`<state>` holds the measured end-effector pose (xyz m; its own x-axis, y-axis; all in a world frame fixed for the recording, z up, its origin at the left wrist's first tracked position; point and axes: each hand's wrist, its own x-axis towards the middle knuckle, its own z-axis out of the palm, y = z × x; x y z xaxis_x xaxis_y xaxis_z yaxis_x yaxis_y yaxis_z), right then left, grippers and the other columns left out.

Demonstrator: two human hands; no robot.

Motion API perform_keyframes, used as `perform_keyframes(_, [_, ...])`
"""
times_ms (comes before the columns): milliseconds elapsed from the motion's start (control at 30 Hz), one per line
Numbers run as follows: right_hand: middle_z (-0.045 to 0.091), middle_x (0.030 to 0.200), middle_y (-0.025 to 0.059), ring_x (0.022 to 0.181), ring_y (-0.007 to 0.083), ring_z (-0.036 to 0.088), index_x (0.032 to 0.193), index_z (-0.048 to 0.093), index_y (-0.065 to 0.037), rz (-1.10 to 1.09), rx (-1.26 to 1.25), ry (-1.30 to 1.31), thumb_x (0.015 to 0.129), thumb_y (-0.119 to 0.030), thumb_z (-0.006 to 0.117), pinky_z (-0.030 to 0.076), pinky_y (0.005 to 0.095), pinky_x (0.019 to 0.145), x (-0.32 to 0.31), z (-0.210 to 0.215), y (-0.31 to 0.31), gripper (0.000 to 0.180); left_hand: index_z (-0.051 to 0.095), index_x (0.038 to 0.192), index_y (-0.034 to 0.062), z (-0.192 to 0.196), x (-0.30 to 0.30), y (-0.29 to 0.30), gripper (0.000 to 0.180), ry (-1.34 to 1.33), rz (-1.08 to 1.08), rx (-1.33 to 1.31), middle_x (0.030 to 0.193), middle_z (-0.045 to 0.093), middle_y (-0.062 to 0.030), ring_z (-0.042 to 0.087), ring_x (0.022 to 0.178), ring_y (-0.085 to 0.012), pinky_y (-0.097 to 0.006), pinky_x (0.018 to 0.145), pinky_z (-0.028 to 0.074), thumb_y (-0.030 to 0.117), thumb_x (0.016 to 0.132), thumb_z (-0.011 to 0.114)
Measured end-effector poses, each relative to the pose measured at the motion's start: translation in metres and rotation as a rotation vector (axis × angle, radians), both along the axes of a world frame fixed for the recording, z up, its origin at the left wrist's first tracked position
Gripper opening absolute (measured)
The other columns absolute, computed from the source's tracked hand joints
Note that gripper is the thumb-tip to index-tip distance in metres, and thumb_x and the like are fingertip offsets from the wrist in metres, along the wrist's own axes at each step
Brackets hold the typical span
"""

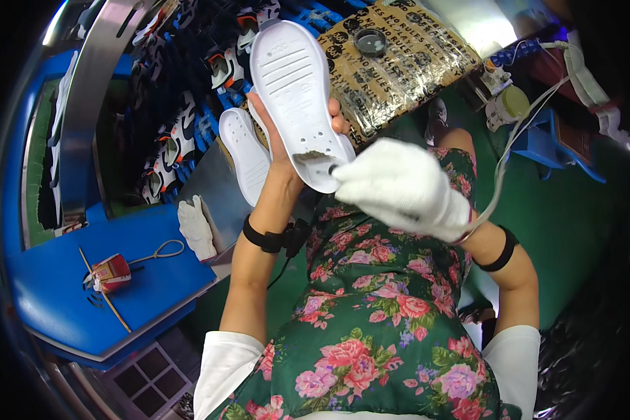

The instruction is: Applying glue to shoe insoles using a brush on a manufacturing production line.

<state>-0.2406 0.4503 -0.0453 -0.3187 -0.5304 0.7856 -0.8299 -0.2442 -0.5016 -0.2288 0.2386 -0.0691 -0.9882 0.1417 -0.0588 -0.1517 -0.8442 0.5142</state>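
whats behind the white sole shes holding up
Behind the white sole the left hand grips it, fingertips showing at its right edge. Past it lie a second white sole and racked shoes. The palm is hidden; the gloved right hand covers the heel end.

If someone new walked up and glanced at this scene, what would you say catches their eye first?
First, the white shoe sole held up at the centre top by the bare left hand, while the white-gloved right hand works a small brush at its heel end. Next, the green floral apron filling the lower middle. At the left, a small red carton sits on the blue table, with a spare white glove nearby.
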Motion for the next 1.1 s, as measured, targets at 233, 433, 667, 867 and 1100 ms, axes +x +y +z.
perform_keyframes(233, [0.074, 0.093, 0.0098, 0.084, 0.0268, 0.069, 0.091, 0.074, -0.007, 0.314, 0.037, -0.343, 0.075, -0.005, 0.078, 0.055, 0.0364, 0.077, -0.001, 0.010, 0.003, 0.016, 0.047, 0.140, 0.0113, -0.003, -0.004, -0.018, 0.110, 0.093, -0.237, -0.047, 0.094, 0.061, -0.0210, 0.064, 0.071, -0.0321, -0.042, 0.062, 0.051, 0.097, 0.073, 0.030])
perform_keyframes(433, [0.071, 0.099, 0.0088, 0.089, 0.0250, 0.068, 0.095, 0.072, -0.008, 0.274, 0.175, 0.029, 0.067, -0.004, 0.075, 0.056, 0.0375, 0.075, -0.001, -0.001, -0.005, 0.029, 0.047, 0.142, 0.0065, -0.012, -0.016, -0.026, 0.112, 0.070, -0.465, -0.027, 0.103, 0.065, -0.0253, 0.070, 0.082, -0.0378, -0.047, 0.069, 0.060, 0.094, 0.074, 0.035])
perform_keyframes(667, [0.075, 0.093, 0.0101, 0.085, 0.0196, 0.071, 0.091, 0.076, -0.001, 0.187, 0.198, -0.700, 0.076, -0.002, 0.079, 0.056, 0.0306, 0.077, -0.023, 0.005, 0.011, 0.015, 0.047, 0.142, 0.0051, -0.023, -0.037, -0.022, 0.111, -0.012, -0.425, -0.075, 0.103, 0.067, -0.0222, 0.070, 0.080, -0.0380, -0.049, 0.067, 0.059, 0.093, 0.077, 0.025])
perform_keyframes(867, [0.074, 0.092, 0.0085, 0.076, 0.0105, 0.066, 0.105, 0.073, 0.002, 0.072, -0.243, -1.398, 0.085, -0.003, 0.072, 0.050, 0.0220, 0.065, -0.029, -0.022, 0.006, 0.021, 0.050, 0.138, 0.0060, -0.041, -0.030, -0.022, 0.067, -0.035, 0.168, -0.044, 0.117, 0.064, -0.0189, 0.064, 0.106, -0.0342, -0.050, 0.094, 0.052, 0.058, 0.101, 0.030])
perform_keyframes(1100, [0.073, 0.094, 0.0054, 0.078, 0.0087, 0.065, 0.105, 0.072, 0.001, 0.026, -0.393, -1.571, 0.086, 0.001, 0.069, 0.048, 0.0215, 0.064, -0.032, -0.035, -0.004, 0.019, 0.052, 0.137, 0.0111, -0.020, 0.020, -0.029, 0.050, -0.159, 0.336, 0.242, 0.147, 0.047, -0.0157, 0.042, 0.137, -0.0365, -0.060, 0.116, 0.028, 0.044, 0.102, 0.038])
